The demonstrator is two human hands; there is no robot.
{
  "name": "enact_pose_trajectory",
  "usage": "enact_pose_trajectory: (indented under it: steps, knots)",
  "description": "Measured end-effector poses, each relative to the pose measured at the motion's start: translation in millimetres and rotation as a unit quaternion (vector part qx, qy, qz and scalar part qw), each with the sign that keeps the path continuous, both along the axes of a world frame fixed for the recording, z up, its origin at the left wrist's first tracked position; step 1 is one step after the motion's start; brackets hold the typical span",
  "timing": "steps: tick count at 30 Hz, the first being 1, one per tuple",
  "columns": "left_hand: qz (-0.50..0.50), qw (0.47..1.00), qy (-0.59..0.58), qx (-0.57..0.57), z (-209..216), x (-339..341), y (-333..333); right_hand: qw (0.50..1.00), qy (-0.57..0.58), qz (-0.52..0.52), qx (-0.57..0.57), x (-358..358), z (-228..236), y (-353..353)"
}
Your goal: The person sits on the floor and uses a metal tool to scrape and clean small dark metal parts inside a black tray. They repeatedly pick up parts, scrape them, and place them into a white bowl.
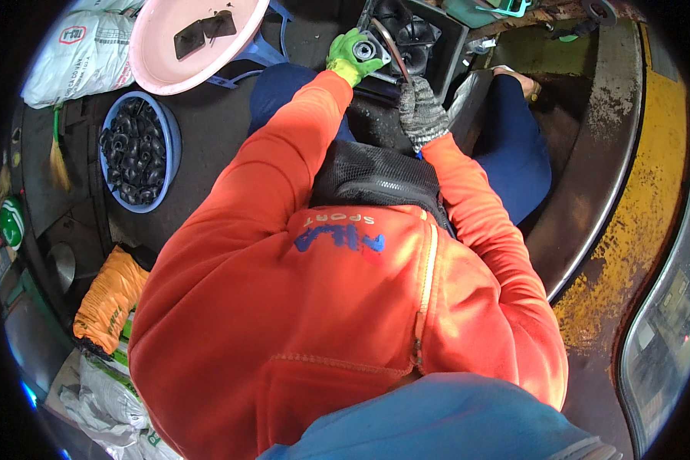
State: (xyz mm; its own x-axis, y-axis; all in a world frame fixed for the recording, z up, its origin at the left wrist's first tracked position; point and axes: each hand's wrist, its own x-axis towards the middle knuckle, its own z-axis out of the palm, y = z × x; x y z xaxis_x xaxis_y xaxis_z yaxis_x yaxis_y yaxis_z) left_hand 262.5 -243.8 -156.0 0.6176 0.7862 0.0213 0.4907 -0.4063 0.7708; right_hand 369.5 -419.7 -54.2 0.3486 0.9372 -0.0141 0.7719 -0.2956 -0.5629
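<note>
My left hand (349, 56), in a bright green glove, is closed around a small part with a grey ring-shaped opening (364, 50) and a dark flange. Just to its right, my right hand (423, 111), in a grey knitted glove, grips the lower end of a thin, curved, brownish tool (392, 47). The tool arcs up and left past the part; whether the two touch I cannot tell. Both hands are at the near side of a dark grey crate (458, 47) holding several black moulded pieces (415, 34).
A pink basin (152, 47) with a few black square pieces (190, 40) rests on a blue stool (264, 50) at the upper left. Below it, a blue basin (175, 146) is full of black parts. White sacks (80, 57) stand far left; a rusty yellow metal edge (613, 253) curves along the right.
</note>
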Motion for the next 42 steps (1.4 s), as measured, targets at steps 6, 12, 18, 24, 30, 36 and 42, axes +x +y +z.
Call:
enact_pose_trajectory:
  steps: [6,12,18,24,30,36,42]
  knots:
    - [0.035,0.997,-0.028,0.061,-11,-1,-4,0.995,0.05,0.004,-0.088,-2,4,4]
    - [0.088,0.988,-0.049,0.119,-16,3,-5,0.986,0.013,0.043,-0.158,-4,19,3]
    - [0.025,0.997,-0.009,0.074,-11,0,-5,0.971,0.1,-0.006,-0.216,-2,11,-3]
    - [0.033,0.999,0.031,0.016,-5,-1,-3,0.982,0.06,0.064,-0.168,3,4,-6]
    - [0.022,0.999,0.019,0.033,-8,0,-5,0.992,-0.058,0.084,-0.076,1,6,-7]
    - [0.047,0.996,0.038,0.058,-3,-2,-10,0.992,0.053,-0.002,-0.118,-2,6,0]
    - [0.061,0.993,0.01,0.104,8,-1,-11,0.985,0.054,0.042,-0.156,-1,-2,2]
